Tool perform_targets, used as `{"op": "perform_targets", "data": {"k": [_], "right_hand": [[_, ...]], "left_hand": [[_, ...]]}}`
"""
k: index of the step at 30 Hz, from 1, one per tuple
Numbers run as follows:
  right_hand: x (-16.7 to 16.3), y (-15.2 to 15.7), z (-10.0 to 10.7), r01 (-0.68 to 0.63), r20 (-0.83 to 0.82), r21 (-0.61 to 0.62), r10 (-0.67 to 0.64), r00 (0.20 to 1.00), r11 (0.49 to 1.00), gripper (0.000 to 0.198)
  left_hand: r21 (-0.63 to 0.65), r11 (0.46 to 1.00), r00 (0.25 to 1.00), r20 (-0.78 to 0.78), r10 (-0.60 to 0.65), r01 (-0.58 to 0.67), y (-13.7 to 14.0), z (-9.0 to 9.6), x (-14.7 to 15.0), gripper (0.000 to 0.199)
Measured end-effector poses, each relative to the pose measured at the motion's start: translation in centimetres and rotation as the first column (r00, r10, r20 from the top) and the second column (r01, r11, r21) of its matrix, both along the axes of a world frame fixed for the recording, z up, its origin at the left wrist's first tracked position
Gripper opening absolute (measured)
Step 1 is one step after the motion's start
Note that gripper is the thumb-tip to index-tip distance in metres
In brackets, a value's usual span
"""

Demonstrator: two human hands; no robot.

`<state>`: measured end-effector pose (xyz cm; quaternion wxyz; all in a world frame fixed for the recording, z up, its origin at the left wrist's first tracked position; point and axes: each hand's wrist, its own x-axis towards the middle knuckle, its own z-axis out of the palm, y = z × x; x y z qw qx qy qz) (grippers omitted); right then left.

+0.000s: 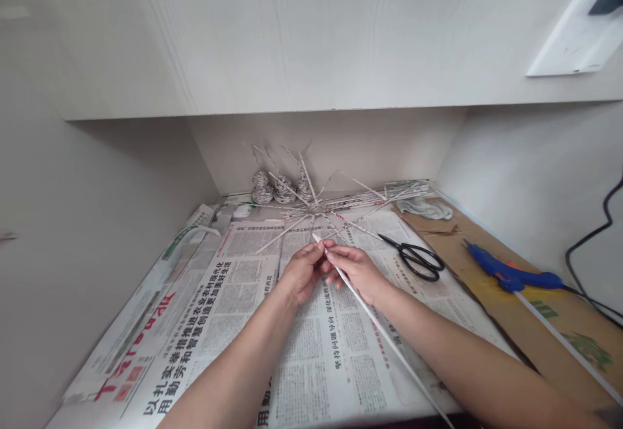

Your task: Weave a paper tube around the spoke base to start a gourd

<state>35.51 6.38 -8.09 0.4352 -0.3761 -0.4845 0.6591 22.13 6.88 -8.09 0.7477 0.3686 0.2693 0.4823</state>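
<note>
A long, thin white paper tube (372, 315) runs from between my hands down toward the lower right. My left hand (307, 269) pinches it near its tip, fingers curled. Close beside it, my right hand (354, 269) grips the same tube between thumb and fingers. Just beyond my hands lies a star-shaped base of rolled newspaper tubes (316, 209), its spokes spreading in all directions. Black-handled scissors (419, 261) rest to the right of my right hand, tips pointing at the spokes.
Newspaper sheets (243, 312) cover the table. Three small woven newspaper pieces (263, 190) stand at the back wall, near a bundle of paper tubes (409, 189). At right, a blue glue gun (511, 273) with a white stick lies on cardboard (549, 351), beside a crumpled cloth (426, 208). A cabinet (311, 46) overhangs the back.
</note>
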Motion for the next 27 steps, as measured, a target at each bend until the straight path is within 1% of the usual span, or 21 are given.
{"op": "perform_targets", "data": {"k": [6, 9, 11, 13, 14, 15, 17, 19, 23, 25, 27], "right_hand": [[0.2, -0.1, 0.0, 0.067, 0.005, -0.020, -0.067, 0.998, 0.998, 0.034], [0.3, -0.1, 0.2, 0.107, -0.013, -0.019, -0.107, 0.994, 0.994, 0.036], [0.4, -0.2, 0.4, 0.136, -0.012, -0.016, -0.136, 0.991, 0.991, 0.037], [0.6, -0.2, 0.5, 0.169, -0.003, -0.015, -0.169, 0.986, 0.986, 0.038], [0.7, -0.2, 0.5, 0.185, 0.001, -0.011, -0.185, 0.983, 0.983, 0.038], [0.8, -0.1, 0.5, 0.201, 0.006, -0.005, -0.201, 0.980, 0.980, 0.038], [1.0, -0.1, 0.4, 0.223, 0.017, 0.020, -0.223, 0.975, 0.975, 0.039], [1.2, 0.0, 0.2, 0.228, 0.037, 0.052, -0.230, 0.973, 0.972, 0.039], [1.3, 0.0, 0.2, 0.217, 0.080, 0.106, -0.226, 0.971, 0.970, 0.038], [1.3, -0.1, 0.3, 0.211, 0.101, 0.127, -0.225, 0.969, 0.969, 0.038], [1.2, -0.2, 0.3, 0.206, 0.126, 0.145, -0.225, 0.966, 0.968, 0.038]], "left_hand": [[-0.029, 0.999, 0.999, -0.025, 0.031, -0.032, -0.1, 0.0, 0.2, 0.044], [-0.059, 0.995, 0.996, -0.025, 0.084, -0.085, -0.1, 0.2, 0.3, 0.038], [-0.097, 0.977, 0.981, -0.053, 0.184, -0.189, 0.0, 0.3, 0.2, 0.033], [-0.125, 0.931, 0.936, -0.127, 0.327, -0.343, 0.2, 0.3, 0.1, 0.035], [-0.119, 0.906, 0.907, -0.166, 0.386, -0.407, 0.3, 0.4, 0.0, 0.037], [-0.100, 0.890, 0.886, -0.194, 0.422, -0.445, 0.3, 0.4, 0.0, 0.039], [-0.047, 0.893, 0.879, -0.203, 0.431, -0.448, 0.3, 0.4, 0.0, 0.038], [-0.013, 0.915, 0.899, -0.191, 0.394, -0.404, 0.2, 0.4, 0.1, 0.037], [0.008, 0.940, 0.907, -0.260, 0.332, -0.342, -0.1, 0.4, 0.2, 0.040], [0.011, 0.940, 0.895, -0.301, 0.328, -0.341, -0.1, 0.4, 0.1, 0.040], [0.008, 0.939, 0.897, -0.294, 0.331, -0.344, -0.1, 0.3, 0.2, 0.039]]}}
